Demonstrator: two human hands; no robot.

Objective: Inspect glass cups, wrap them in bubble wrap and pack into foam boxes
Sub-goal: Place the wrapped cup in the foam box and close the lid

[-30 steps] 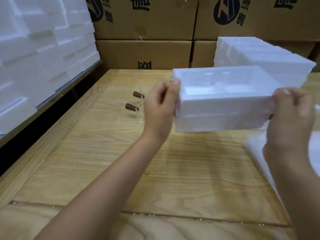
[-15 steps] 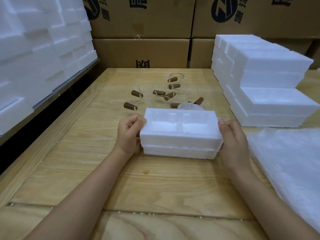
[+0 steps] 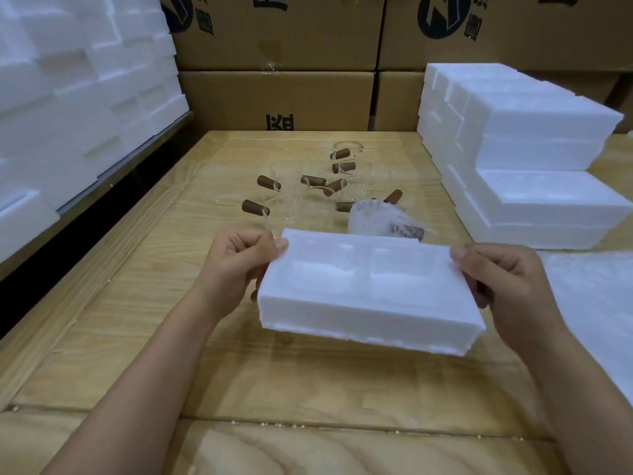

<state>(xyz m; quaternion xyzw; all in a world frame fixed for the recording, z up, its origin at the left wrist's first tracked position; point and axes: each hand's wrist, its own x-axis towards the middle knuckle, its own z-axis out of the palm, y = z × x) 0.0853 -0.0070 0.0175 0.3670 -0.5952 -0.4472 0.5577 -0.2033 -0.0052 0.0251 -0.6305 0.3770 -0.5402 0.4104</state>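
- Cardboard cartons are backing a wooden table.
- Left hand and right hand are pinching a foam box by its ends.
- Keeping it level seems wisest.

foam box: plain white, faintly grainy
foam stacks: white
table: pale yellow-tan, darker wavy wood grain
glass cups: clear, with brown handles
bubble wrap sheet: translucent white
cartons: brown, with black print and a dark blue round logo
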